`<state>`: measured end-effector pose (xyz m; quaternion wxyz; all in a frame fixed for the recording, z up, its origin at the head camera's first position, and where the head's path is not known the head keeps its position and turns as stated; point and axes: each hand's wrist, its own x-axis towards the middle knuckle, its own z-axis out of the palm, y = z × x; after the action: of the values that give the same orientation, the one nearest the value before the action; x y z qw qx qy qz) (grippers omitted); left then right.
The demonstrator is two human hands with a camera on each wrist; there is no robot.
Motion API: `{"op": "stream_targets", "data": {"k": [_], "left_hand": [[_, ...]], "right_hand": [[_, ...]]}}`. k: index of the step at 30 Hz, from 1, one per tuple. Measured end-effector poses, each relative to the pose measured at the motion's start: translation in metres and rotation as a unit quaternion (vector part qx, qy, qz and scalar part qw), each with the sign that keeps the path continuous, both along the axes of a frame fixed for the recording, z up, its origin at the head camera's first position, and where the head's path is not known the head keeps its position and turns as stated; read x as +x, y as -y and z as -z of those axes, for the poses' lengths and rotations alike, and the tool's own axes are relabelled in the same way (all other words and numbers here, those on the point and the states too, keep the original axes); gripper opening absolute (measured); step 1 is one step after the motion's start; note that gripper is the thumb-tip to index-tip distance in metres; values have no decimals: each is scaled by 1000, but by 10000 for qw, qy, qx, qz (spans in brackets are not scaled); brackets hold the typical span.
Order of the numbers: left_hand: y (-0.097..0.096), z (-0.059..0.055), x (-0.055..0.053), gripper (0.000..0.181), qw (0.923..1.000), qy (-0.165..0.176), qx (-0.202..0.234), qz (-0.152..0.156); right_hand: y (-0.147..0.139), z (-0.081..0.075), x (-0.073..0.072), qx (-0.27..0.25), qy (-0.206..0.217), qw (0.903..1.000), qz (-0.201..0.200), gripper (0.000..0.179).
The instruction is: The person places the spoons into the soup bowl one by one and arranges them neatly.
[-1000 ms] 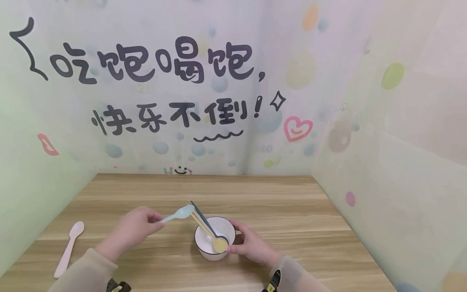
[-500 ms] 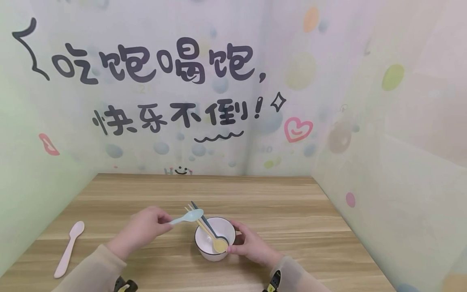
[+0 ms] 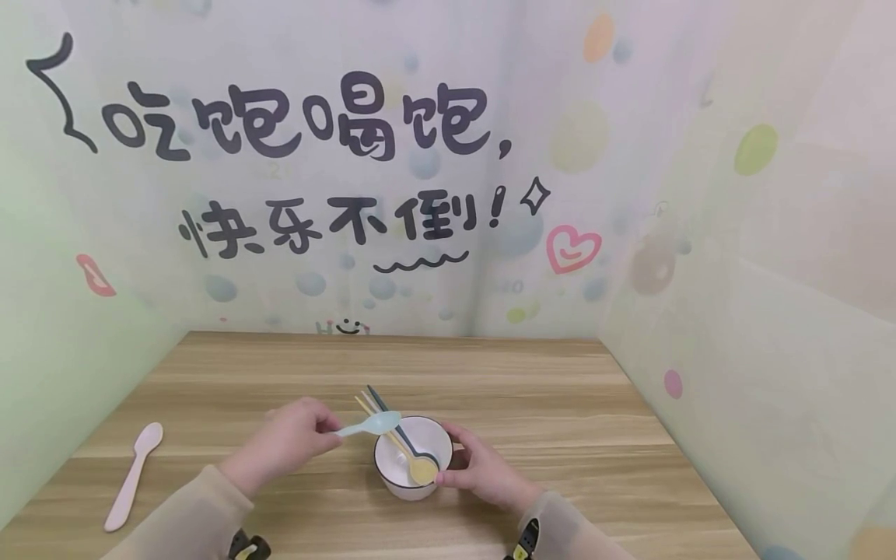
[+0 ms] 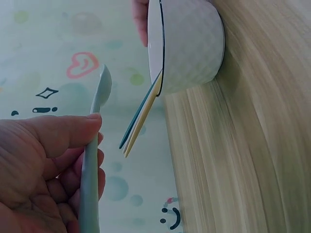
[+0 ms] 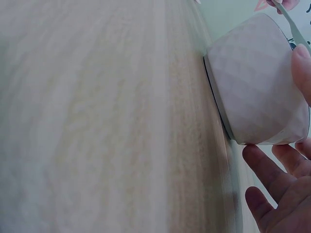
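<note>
My left hand [image 3: 283, 443] pinches the handle of a light blue spoon [image 3: 381, 422] between thumb and fingers. The spoon's head hovers over the left rim of a white bowl [image 3: 409, 492] with a dark edge. In the left wrist view, the spoon [image 4: 90, 184] stays apart from the bowl [image 4: 192, 48]. My right hand [image 3: 483, 467] holds the bowl's right side, its thumb near the rim and fingers round the wall. Inside leans a yellow spoon [image 3: 423, 470] beside a dark blue utensil [image 3: 375, 397]; a pale handle shows between them. Their handles stick out past the far left rim.
A pink spoon [image 3: 134, 476] lies on the wooden table [image 3: 560, 420] at the left. Printed walls [image 3: 448, 303] enclose the table at the back and both sides.
My left hand has moved right with the light blue spoon, bringing its head from left of the handles to over the bowl's rim. The right hand and bowl have stayed put.
</note>
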<state>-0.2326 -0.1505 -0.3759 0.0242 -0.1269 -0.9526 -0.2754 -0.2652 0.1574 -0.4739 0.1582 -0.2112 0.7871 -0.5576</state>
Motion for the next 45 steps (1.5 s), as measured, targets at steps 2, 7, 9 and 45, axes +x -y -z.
{"op": "stream_targets", "data": {"k": [2,7,9,45], "left_hand": [[-2,0,0,7,9999,-66,-91,29],[-6,0,1,8,9996,-173,-215,111],[-7,1,1,8,9995,-185,-227,131],[-25,6,-7,16,9921,-791,-717,663]], "right_hand": [[0,0,0,7,-9,10000,-8,81],[-1,0,0,29,0,10000,-19,82],[-1,0,0,41,13,10000,-16,82],[0,3,0,-152,-29,9999,-51,82]]}}
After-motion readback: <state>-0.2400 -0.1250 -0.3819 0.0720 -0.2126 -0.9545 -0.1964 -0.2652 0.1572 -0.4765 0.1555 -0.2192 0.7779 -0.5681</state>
